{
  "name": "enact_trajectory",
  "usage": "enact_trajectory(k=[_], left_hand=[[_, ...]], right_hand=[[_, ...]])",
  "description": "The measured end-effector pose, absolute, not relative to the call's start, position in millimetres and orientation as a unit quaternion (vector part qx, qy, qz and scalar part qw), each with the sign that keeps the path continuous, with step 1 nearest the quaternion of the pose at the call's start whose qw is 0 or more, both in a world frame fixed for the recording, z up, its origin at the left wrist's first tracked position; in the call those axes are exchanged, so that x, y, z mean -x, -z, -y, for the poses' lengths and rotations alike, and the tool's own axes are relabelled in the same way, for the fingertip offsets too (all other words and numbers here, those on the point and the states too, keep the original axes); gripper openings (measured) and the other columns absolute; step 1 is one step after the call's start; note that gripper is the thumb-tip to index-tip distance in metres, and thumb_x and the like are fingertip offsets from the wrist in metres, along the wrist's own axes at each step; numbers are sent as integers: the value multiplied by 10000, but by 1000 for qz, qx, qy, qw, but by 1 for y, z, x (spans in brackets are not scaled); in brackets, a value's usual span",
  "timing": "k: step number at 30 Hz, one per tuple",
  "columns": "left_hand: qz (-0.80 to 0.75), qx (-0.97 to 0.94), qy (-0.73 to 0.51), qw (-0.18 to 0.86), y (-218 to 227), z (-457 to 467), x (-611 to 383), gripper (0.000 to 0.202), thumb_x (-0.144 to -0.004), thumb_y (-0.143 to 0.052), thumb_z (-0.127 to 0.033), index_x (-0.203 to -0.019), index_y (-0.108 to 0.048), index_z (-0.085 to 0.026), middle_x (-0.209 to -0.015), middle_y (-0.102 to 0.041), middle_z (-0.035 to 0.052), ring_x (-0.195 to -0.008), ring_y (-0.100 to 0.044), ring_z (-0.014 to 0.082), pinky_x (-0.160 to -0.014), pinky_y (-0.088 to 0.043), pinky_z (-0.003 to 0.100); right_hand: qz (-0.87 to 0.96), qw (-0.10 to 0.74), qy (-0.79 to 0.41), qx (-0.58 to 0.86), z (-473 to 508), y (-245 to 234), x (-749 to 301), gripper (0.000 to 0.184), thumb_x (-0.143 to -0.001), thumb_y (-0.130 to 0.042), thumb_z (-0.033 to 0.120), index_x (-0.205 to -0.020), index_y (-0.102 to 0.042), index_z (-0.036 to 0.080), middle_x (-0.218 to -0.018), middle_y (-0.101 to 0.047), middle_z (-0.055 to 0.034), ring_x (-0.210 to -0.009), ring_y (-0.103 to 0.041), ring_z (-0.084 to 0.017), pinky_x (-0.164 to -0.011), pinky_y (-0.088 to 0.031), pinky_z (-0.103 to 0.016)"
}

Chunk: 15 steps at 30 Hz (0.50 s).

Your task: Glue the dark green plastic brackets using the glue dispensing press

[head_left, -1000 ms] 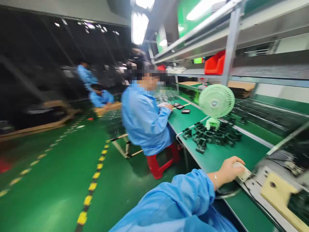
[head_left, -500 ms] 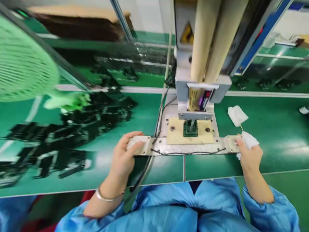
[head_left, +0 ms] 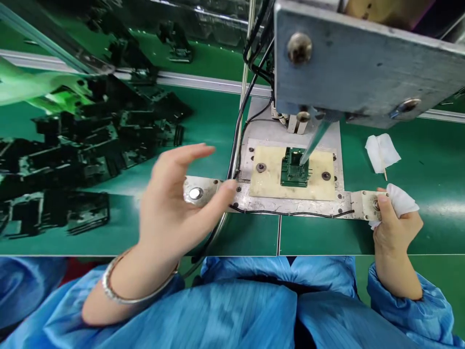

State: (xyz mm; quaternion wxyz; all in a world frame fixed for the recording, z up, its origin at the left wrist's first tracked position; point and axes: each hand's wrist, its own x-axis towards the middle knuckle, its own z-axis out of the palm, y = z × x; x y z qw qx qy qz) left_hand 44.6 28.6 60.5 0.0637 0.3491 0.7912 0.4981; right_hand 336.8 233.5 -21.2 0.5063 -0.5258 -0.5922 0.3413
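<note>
My left hand (head_left: 178,198) is raised, thumb and fingers spread, with nothing in it. Behind it lies the left push button (head_left: 196,193) on the metal base of a press-like machine. My right hand (head_left: 397,228) grips a white wipe (head_left: 403,201), its thumb at the right button block (head_left: 369,205). Midway between the hands, a small green circuit-board part (head_left: 293,169) sits on the cream fixture plate (head_left: 319,190). A translucent tube or rod (head_left: 317,138) slants down from the machine head (head_left: 363,72) and appears to end over the part.
Many dark parts (head_left: 119,131) are heaped at the left on the green table. A light-green plastic thing (head_left: 47,87) lies beside them. At the right is another white wipe with a stick (head_left: 383,151). Black cables (head_left: 238,126) run down left of the machine.
My left hand has left the left button and risen, its fingers now apart. My right hand stays at the right button block with the wipe. The view has moved closer to the machine.
</note>
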Motion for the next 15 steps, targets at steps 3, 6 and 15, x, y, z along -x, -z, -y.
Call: enact_trajectory(k=[3, 6, 15], left_hand=[[-710, -543, -434, 115, -69, -62, -41, 736, -754, -780, -484, -1342, -469, -168, -1329, -531, 97, -1243, -502, 315, -1132, -378, 486], [-690, -553, -390, 257, -63, -95, -39, 855, -693, -828, -513, -1378, -426, -194, -1350, -516, 105, -1256, -498, 328, -1107, -409, 485], [-634, -380, -477, 475, -67, -113, -49, 570, -668, -852, -453, -1085, -618, -143, -1029, -655, 77, -960, -632, 229, -894, -531, 370]], right_hand=[[581, 509, -355, 527, -232, 19, -336, 478, -732, -833, 473, -1054, -725, 136, -954, -717, -99, -831, -685, -266, -832, -575, -465], [583, 504, -353, 530, -231, 19, -336, 456, -730, -829, 473, -1019, -739, 132, -937, -719, -96, -832, -684, -271, -817, -577, -453], [582, 483, -376, 536, -233, 27, -340, 483, -715, -833, 472, -1049, -743, 136, -950, -721, -116, -837, -681, -283, -836, -557, -464]])
